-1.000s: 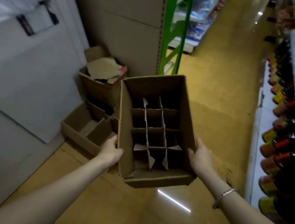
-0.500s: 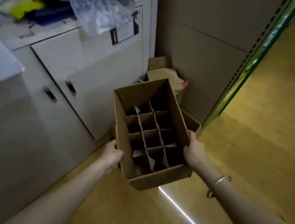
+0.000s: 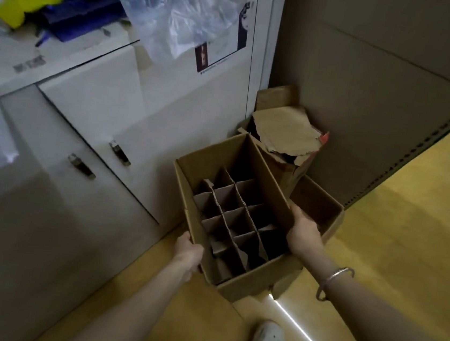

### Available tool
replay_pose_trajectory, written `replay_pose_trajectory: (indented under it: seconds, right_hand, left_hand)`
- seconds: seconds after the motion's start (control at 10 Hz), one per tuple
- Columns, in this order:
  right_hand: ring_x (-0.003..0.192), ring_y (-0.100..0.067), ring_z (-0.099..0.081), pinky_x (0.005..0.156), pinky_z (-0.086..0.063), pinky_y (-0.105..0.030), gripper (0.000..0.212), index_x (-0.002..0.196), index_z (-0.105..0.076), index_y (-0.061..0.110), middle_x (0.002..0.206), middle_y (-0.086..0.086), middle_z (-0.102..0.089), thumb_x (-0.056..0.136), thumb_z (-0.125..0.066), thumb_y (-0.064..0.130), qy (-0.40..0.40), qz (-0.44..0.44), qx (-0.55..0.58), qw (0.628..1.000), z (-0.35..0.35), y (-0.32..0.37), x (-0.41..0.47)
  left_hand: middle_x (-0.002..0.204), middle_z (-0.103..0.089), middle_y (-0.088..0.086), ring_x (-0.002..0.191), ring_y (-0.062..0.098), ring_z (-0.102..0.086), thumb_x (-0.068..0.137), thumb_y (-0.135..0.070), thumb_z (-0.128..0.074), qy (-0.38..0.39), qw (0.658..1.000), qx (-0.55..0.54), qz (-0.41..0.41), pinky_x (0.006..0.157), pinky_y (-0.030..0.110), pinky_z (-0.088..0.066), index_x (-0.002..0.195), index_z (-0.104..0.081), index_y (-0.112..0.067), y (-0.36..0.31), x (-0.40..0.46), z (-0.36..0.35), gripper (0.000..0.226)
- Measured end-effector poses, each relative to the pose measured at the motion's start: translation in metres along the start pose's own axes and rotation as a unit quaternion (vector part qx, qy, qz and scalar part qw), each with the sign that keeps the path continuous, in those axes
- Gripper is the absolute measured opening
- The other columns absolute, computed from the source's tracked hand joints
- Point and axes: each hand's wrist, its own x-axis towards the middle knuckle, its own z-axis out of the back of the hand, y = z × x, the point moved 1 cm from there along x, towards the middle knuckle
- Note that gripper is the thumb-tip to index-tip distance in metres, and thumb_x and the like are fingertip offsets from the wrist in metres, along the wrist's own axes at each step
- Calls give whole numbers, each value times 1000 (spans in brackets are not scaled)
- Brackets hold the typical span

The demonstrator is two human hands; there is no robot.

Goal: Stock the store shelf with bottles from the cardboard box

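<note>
White cabinet (image 3: 88,126) fills left, clutter on top blurred. Yellow floor (image 3: 409,219) open at right. Left hand (image 3: 187,253) grips left wall of box (image 3: 255,284), fingers curled under, hidden. Box held above floor, tilted, divider cells empty. Right hand (image 3: 303,232) grips right wall, fingers hidden. Behind, other cartons (image 3: 318,206) against grey panel (image 3: 380,104). Shoe (image 3: 269,340) below, partly cut off.
</note>
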Motion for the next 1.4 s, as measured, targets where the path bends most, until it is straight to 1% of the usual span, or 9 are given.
replay_pose_trajectory:
  seconds: [0.1, 0.3, 0.5, 0.7, 0.9, 1.0, 1.2, 1.3, 1.4]
  right_hand:
    - [103, -20, -57, 89, -51, -33, 58, 143, -35, 30, 122, -8, -54, 94, -39, 0, 10, 10, 19, 1000, 2, -3, 45]
    - [92, -13, -60, 66, -49, -18, 53, 139, -40, 35, 115, -3, -56, 96, -38, 4, 37, 15, 33, 999, -7, -24, 141]
    - [97, -10, -54, 85, -47, -22, 53, 136, -45, 39, 118, 2, -55, 97, -38, 3, 58, 36, 34, 997, -21, -38, 211]
    - [101, -15, -56, 83, -46, -21, 53, 138, -44, 38, 119, -2, -56, 98, -36, 4, 77, 28, 31, 996, -37, -48, 243]
    - [94, -16, -52, 82, -49, -29, 53, 139, -39, 39, 114, -4, -51, 97, -36, 7, 92, 15, -14, 996, -31, -50, 257]
    - [99, -23, -57, 88, -52, -38, 56, 145, -26, 38, 119, -9, -53, 98, -39, 11, 114, 1, -42, 993, -29, -47, 253]
    - [121, -26, -48, 102, -42, -45, 52, 142, -36, 25, 134, -6, -47, 93, -51, 17, 48, 48, -62, 996, -15, -28, 234]
    - [117, -26, -50, 99, -44, -46, 43, 136, -44, 20, 127, -6, -51, 93, -52, 18, 18, 66, -68, 995, 0, -11, 218]
    - [115, -23, -51, 98, -46, -44, 39, 133, -48, 21, 125, -4, -52, 94, -51, 19, -10, 78, -39, 996, 10, 2, 203]
  left_hand:
    - [108, -64, 16, 105, 40, -62, 93, 3, -48, -14, 999, -18, 30, 87, 50, -51, 111, -51, -15, -6, 34, -18, 26]
    - [122, -59, 14, 112, 35, -57, 91, 1, -49, -26, 994, -56, 89, 96, 53, -48, 136, -44, -17, -3, 111, -61, 49]
    - [112, -57, 12, 106, 36, -57, 90, 9, -42, -70, 991, -75, 86, 89, 49, -53, 126, -43, -20, -15, 157, -87, 46]
    - [100, -51, 4, 95, 28, -54, 93, 6, -45, -67, 993, -47, 90, 69, 36, -53, 138, -32, -16, -18, 185, -95, 52]
    - [117, -52, 9, 107, 31, -55, 93, 3, -49, -8, 995, -13, 102, 84, 45, -55, 138, -28, -14, -30, 190, -102, 53]
    - [122, -53, 12, 103, 29, -57, 93, -3, -54, -6, 993, -29, 112, 74, 41, -55, 136, -29, -13, -34, 188, -99, 51]
    - [139, -45, 14, 124, 31, -48, 84, -13, -69, -110, 994, -1, 11, 102, 44, -44, 141, -25, -13, -52, 174, -94, 72]
    - [149, -31, 9, 134, 28, -38, 85, -16, -69, -153, 980, 72, -105, 105, 40, -39, 146, -24, -16, -88, 152, -92, 76]
    - [143, -38, 5, 128, 22, -44, 87, -16, -67, -138, 970, 93, -178, 99, 28, -38, 143, -31, -16, -117, 137, -93, 66]
